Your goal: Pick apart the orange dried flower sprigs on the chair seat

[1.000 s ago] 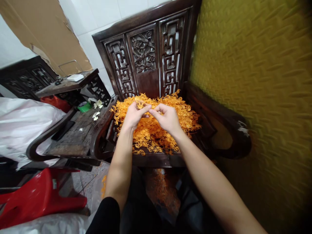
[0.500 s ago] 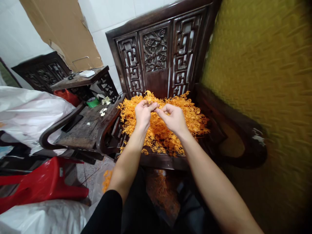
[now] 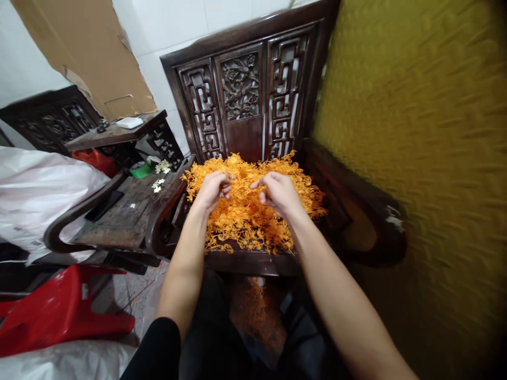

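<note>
The left hand (image 3: 212, 189) and the right hand (image 3: 279, 192) hang apart over a heap of orange sprigs (image 3: 249, 211) that covers the seat of a carved dark wooden chair (image 3: 245, 95), reaching from its back panel to its front edge. Both hands are loosely curled, fingers bent inward; the left fingertips seem to pinch a small orange bit, though that cannot be told for sure, and the right likewise. A red plastic stool (image 3: 59, 311) lies at the lower left
</note>
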The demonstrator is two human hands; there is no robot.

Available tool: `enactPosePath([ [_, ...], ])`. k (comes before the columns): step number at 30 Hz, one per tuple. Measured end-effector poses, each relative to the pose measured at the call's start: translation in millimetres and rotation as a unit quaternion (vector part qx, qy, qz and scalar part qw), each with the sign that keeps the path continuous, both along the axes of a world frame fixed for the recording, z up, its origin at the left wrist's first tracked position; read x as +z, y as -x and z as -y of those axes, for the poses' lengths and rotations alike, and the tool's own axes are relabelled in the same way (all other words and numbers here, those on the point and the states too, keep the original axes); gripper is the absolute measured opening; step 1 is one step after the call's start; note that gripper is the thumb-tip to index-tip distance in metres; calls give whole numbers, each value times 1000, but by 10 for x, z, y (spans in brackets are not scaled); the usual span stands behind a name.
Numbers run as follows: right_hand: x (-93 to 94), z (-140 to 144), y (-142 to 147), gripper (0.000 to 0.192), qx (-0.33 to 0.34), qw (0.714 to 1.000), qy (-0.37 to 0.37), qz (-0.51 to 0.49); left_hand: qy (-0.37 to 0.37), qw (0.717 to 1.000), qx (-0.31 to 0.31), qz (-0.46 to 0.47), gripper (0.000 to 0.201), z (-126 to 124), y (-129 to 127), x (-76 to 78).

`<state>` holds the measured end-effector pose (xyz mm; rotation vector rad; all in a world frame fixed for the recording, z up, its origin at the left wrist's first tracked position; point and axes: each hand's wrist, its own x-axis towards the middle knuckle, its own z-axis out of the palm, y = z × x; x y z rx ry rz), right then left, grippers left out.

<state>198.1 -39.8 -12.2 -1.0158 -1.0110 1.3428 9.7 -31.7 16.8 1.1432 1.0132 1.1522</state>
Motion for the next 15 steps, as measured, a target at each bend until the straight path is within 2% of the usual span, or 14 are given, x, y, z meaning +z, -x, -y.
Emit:
enactPosePath([
  [6, -104, -40, 70, 20, 10, 1000, 10, 14, 34, 995, -71, -62, 14, 56, 10, -20],
  [12, -119, -43, 38, 25, 48, 999, -5, -9, 45, 990, -89, -96, 18, 83, -7, -53],
  [15, -161, -36, 48, 47, 77, 994, -60, 42, 48, 990, -85, -101, 17, 74, -6, -61],
])
